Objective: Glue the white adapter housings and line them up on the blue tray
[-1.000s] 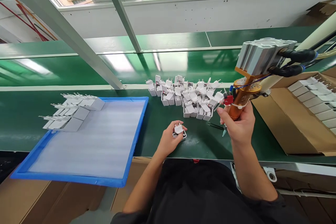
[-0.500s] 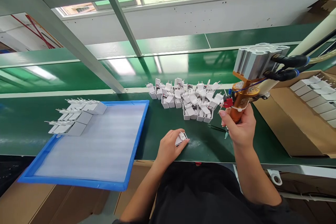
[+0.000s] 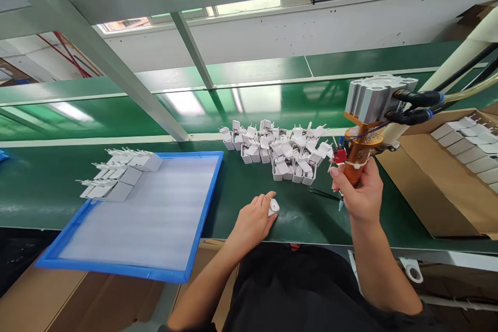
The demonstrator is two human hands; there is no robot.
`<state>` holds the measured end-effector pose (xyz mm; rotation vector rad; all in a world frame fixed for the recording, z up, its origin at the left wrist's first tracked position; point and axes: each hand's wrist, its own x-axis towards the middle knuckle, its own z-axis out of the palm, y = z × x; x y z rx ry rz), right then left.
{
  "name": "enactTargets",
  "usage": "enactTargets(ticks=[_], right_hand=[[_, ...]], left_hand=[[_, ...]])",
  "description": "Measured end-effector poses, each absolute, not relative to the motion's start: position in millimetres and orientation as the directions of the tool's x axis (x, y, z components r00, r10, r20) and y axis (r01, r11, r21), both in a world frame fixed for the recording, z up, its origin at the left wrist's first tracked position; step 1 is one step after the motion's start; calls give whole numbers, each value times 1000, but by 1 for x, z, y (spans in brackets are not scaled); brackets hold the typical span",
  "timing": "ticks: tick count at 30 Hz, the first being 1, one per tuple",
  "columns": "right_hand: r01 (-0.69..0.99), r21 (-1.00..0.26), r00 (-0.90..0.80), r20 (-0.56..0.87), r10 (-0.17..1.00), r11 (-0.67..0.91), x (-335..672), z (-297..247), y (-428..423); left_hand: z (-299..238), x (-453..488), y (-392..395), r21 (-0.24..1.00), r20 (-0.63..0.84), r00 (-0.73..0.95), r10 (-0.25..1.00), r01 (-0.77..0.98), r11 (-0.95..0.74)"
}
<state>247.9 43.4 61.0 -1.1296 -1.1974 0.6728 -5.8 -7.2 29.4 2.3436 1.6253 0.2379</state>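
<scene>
Near the front edge of the green bench, my left hand (image 3: pixel 254 219) is closed around a small white plug adapter (image 3: pixel 274 207), which it partly covers. My right hand (image 3: pixel 361 192) wraps round the orange handle of a pneumatic hand tool (image 3: pixel 356 161) with a silver cylinder on top and a red switch at its side. The tool's narrow tip points down above the bench, apart from the adapter. Beyond my hands lies a cluster of white adapter housings (image 3: pixel 286 150), many with loose lids and pins showing.
On the left, a blue-rimmed tray (image 3: pixel 210 207) carries rows of white adapters (image 3: pixel 128 175). Black tweezers (image 3: pixel 322 194) lie under the tool. At the right stands a cardboard box (image 3: pixel 431 192) with white adapters inside. Black hoses (image 3: pixel 420 98) run from the tool past a pale post.
My left hand has turned the adapter slightly, so its round face shows more. The right hand keeps its hold on the tool. The whole view has shifted a little.
</scene>
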Motion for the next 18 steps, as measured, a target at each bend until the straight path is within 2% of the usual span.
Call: enactTargets(ticks=[2, 4, 7, 9, 14, 16, 18], right_hand=[[146, -930, 287, 367, 885, 338, 251, 60, 43], [137, -931, 294, 365, 883, 339, 254, 59, 42], [121, -931, 297, 364, 883, 344, 257, 56, 43], [120, -930, 293, 367, 883, 347, 257, 55, 45], [148, -924, 294, 383, 876, 354, 258, 55, 46], [144, -926, 292, 377, 879, 349, 258, 55, 46], [126, -930, 294, 367, 883, 345, 258, 55, 46]], left_hand=[[37, -28, -9, 318, 66, 264, 962, 908, -271], [46, -63, -4, 293, 151, 91, 984, 947, -133], [56, -126, 15, 241, 135, -157, 978, 963, 121], [56, -165, 30, 202, 89, -263, 961, 949, 241], [50, -213, 48, 146, 22, -267, 963, 954, 261], [56, -210, 52, 111, 116, -266, 957, 961, 254], [68, -194, 64, 144, 252, -242, 937, 967, 211]])
